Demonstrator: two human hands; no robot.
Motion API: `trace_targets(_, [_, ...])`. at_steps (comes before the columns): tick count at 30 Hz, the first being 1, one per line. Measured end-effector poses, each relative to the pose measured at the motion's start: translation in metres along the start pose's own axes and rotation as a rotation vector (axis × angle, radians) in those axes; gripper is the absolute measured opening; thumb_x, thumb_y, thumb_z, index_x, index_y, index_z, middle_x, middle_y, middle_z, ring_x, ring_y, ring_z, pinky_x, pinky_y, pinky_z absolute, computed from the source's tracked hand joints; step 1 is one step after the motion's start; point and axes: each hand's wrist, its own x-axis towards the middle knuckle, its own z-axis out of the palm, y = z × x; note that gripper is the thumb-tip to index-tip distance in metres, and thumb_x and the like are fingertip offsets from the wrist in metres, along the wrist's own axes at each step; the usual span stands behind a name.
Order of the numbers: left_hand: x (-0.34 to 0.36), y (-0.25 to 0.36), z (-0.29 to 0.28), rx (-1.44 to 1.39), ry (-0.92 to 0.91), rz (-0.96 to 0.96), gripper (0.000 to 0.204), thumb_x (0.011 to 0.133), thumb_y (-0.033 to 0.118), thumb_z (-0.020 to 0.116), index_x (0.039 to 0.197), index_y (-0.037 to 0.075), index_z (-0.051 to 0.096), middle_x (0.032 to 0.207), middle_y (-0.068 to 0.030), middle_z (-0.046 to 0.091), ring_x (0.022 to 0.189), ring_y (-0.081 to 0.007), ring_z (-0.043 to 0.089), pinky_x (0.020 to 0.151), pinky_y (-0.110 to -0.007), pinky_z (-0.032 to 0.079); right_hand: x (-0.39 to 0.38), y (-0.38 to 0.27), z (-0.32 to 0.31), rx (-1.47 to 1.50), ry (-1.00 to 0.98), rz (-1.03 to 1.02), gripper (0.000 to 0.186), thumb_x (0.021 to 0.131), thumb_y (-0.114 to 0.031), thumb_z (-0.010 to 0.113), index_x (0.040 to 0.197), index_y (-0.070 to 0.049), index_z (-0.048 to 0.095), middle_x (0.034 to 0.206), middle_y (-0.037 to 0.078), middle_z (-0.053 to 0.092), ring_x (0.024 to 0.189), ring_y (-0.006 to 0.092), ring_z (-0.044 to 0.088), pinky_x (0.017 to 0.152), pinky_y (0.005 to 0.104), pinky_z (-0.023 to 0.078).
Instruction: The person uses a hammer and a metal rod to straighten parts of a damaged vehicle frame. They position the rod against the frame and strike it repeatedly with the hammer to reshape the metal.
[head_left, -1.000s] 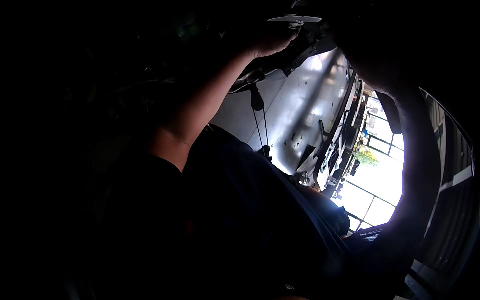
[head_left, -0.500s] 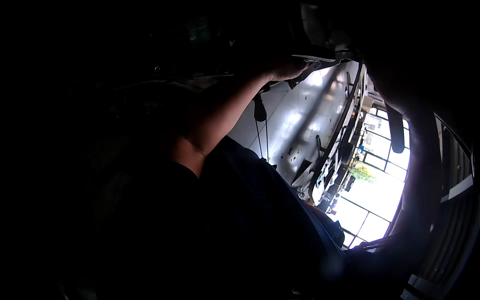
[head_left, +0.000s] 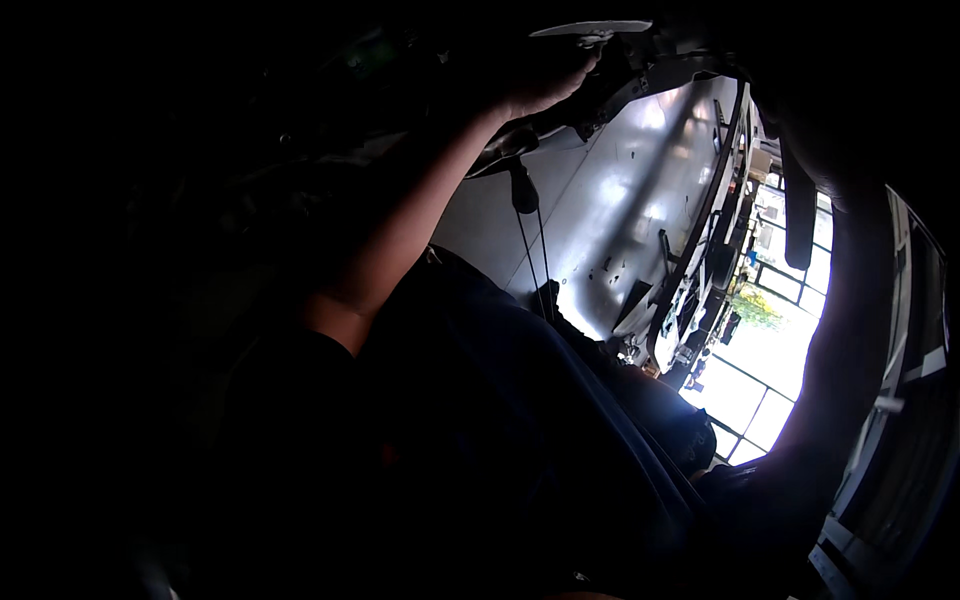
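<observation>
My left arm stretches up from the lower left, bare below a dark sleeve. My left hand (head_left: 548, 92) is raised against a dark assembly (head_left: 625, 85) at the top. Its fingers look curled beside a thin, pale-edged piece (head_left: 592, 28); what they grip is lost in shadow. On the right, a very dark arm shape rises past the bright opening. It appears to be my right arm, and my right hand (head_left: 808, 165) merges into the darkness above, its fingers hidden. Near it hangs a dark, round-ended strip (head_left: 798, 225).
Below the assembly hangs a dark piece (head_left: 523, 190) with two thin cords. Beyond lies a shiny pale floor (head_left: 600, 215). Farther right are a cluttered bench (head_left: 690, 320) and bright paned windows (head_left: 765, 370). Dark blue clothing (head_left: 560, 380) fills the lower middle.
My left hand and the pale-edged piece now appear higher and slightly farther left. The floor and windows have shifted right and up in the picture, as the view has turned.
</observation>
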Motion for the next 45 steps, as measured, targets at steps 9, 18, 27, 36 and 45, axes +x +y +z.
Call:
trace_targets(9, [-0.002, 0.013, -0.001, -0.272, 0.227, 0.046, 0.012, 0.101, 0.013, 0.061, 0.105, 0.002, 0.065, 0.094, -0.0061, 0.066, 0.090, -0.0152, 0.061, 0.082, -0.032, 0.050, -0.014, -0.027, 0.003, -0.178, -0.171, 0.019, 0.032, 0.106, -0.033, 0.055, 0.118, -0.004, 0.062, 0.076, 0.001, 0.055, 0.066, 0.0110, 0.053, 0.059, 0.0305, 0.045])
trace_targets(18, [0.005, 0.013, -0.013, -0.526, 0.244, -0.103, 0.002, 0.099, 0.005, 0.061, 0.100, 0.004, 0.063, 0.087, -0.0006, 0.060, 0.081, -0.0142, 0.057, 0.071, -0.035, 0.049, -0.015, -0.083, 0.024, -0.709, -0.263, 0.227, 0.043, 0.108, -0.042, 0.049, 0.122, -0.004, 0.064, 0.106, 0.015, 0.070, 0.108, 0.0282, 0.066, 0.092, 0.0480, 0.050])
trace_targets(27, [0.001, 0.016, -0.016, -0.280, 0.326, 0.027, 0.020, 0.096, 0.018, 0.061, 0.109, 0.005, 0.069, 0.103, -0.0104, 0.073, 0.099, -0.0262, 0.066, 0.092, -0.038, 0.050, 0.012, -0.071, 0.027, -0.857, -0.297, 0.066, 0.046, 0.109, -0.040, 0.047, 0.132, -0.002, 0.058, 0.099, 0.011, 0.066, 0.098, 0.0222, 0.064, 0.087, 0.0434, 0.052])
trace_targets(36, [-0.004, -0.001, -0.039, -0.204, 0.147, -0.157, 0.025, 0.100, 0.027, 0.058, 0.095, 0.003, 0.066, 0.078, -0.0070, 0.065, 0.072, -0.0182, 0.056, 0.072, -0.038, 0.045, 0.000, -0.121, 0.009, -0.512, -0.191, -0.016, 0.045, 0.110, -0.037, 0.047, 0.137, -0.001, 0.055, 0.087, 0.005, 0.059, 0.083, 0.0144, 0.059, 0.075, 0.0352, 0.052])
trace_targets(45, [-0.027, 0.003, -0.030, -0.273, 0.300, -0.070, 0.037, 0.106, 0.036, 0.053, 0.107, 0.003, 0.069, 0.091, -0.0113, 0.071, 0.084, -0.0224, 0.064, 0.085, -0.038, 0.050, 0.000, -0.113, 0.048, -0.687, -0.296, 0.095, 0.039, 0.108, -0.037, 0.047, 0.127, -0.005, 0.057, 0.107, 0.017, 0.067, 0.100, 0.0255, 0.068, 0.087, 0.0435, 0.052])
